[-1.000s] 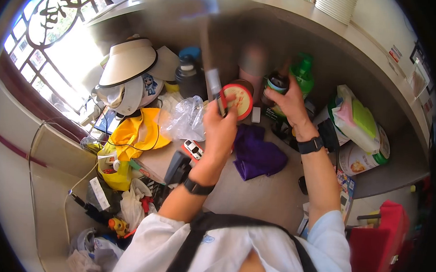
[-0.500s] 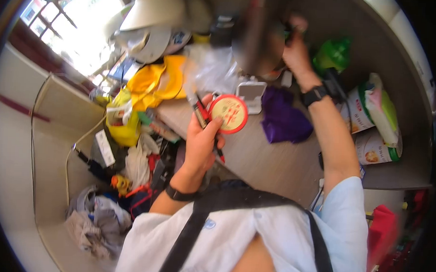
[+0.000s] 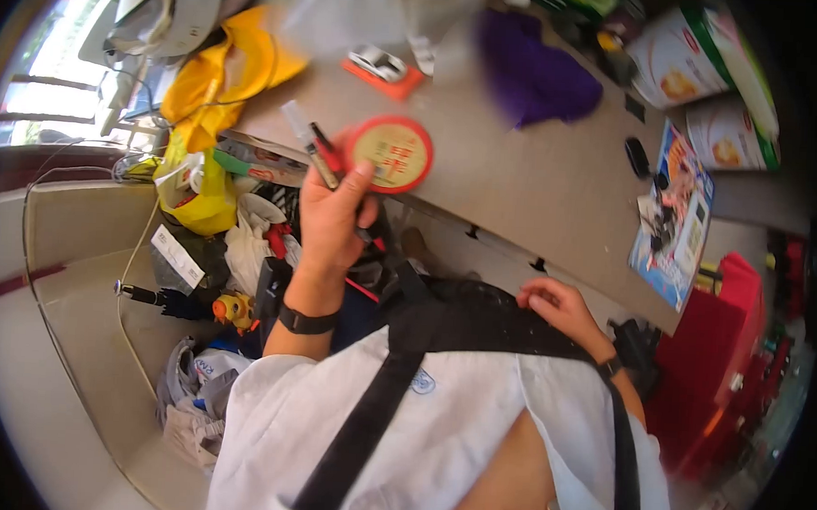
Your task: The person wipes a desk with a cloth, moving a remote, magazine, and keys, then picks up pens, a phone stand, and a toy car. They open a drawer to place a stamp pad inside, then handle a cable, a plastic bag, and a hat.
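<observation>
My left hand (image 3: pixel 333 206) is closed round a round red-rimmed tin (image 3: pixel 392 154) with a yellowish face and red writing, held together with markers (image 3: pixel 324 157), one of them with a clear cap. My right hand (image 3: pixel 557 307) is near my waist, by the black strap, its fingers loosely curled and apart with nothing seen in them. Beyond the tin, a small white toy car (image 3: pixel 378 64) sits on an orange-red piece (image 3: pixel 402 88) on the desk (image 3: pixel 512 187). A purple cloth (image 3: pixel 539 74) lies farther back.
Large white tubs (image 3: pixel 681 62) stand at the back right. A colourful booklet (image 3: pixel 674 221) and a black oval object (image 3: pixel 637 157) lie at the desk's right. A yellow cloth (image 3: pixel 225 74) and a yellow bag (image 3: pixel 197 186) are at left. A red chair-like item (image 3: pixel 709 359) is lower right.
My right hand has come back from the far side of the desk to my waist. The view has shifted, and the toy car and booklet now show. My left hand still holds the tin and markers.
</observation>
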Tool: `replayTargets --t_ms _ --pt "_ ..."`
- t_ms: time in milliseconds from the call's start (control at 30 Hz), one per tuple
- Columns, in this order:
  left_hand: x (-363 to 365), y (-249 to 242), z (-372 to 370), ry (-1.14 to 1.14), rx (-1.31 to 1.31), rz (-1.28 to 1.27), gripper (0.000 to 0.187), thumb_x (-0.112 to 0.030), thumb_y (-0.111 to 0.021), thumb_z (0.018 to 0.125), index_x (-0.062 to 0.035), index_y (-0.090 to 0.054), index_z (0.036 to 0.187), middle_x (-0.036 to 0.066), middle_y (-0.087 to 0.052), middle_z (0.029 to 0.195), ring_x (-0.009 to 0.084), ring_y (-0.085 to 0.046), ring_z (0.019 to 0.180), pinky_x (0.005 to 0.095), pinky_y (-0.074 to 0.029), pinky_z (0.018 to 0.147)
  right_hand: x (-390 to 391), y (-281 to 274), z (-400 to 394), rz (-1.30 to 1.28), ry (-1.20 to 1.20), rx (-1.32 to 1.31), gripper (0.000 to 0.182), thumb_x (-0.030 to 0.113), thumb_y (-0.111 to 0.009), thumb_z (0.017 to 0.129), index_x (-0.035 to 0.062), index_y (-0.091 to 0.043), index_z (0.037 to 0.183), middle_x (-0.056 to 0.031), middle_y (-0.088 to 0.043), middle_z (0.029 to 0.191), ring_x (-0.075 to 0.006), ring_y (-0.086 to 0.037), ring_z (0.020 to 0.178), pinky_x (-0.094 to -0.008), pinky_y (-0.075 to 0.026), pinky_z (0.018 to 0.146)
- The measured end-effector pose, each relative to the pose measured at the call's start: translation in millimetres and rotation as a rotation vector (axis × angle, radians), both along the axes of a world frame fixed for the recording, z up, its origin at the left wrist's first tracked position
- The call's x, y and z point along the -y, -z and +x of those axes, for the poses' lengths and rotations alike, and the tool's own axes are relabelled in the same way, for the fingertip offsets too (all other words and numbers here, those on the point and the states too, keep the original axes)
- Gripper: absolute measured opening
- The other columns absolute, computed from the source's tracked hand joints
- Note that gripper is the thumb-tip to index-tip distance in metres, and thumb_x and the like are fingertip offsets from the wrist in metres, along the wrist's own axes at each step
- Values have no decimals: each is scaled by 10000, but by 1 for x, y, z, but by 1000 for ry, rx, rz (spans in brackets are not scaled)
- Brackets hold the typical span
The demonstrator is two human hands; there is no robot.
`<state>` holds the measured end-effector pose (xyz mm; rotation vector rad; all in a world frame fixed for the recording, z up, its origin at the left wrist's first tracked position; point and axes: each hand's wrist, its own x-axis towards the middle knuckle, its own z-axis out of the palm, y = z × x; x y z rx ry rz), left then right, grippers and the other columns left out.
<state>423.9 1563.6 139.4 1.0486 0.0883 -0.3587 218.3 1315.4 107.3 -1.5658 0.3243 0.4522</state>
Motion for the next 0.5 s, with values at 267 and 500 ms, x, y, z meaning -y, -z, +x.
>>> replayTargets --t_ms 267,500 --pt "8 26 -90 -14 -44 118 325 -45 -536 816 -10 -466 1132 41 -568 866 42 -481 534 153 -309 356 0 76 -49 -229 332 225 318 0 -484 812 17 -429 1124 -82 -477 1110 -136 -564 857 -247 -445 734" --pt "18 42 -152 -16 -217 140 216 -54 -535 814 -15 -516 1025 32 -568 806 61 -506 549 162 -317 356 -6 78 -32 -197 393 431 384 -7 -476 785 55 -415 1159 -107 -489 1122 -169 -573 888 -262 -467 675"
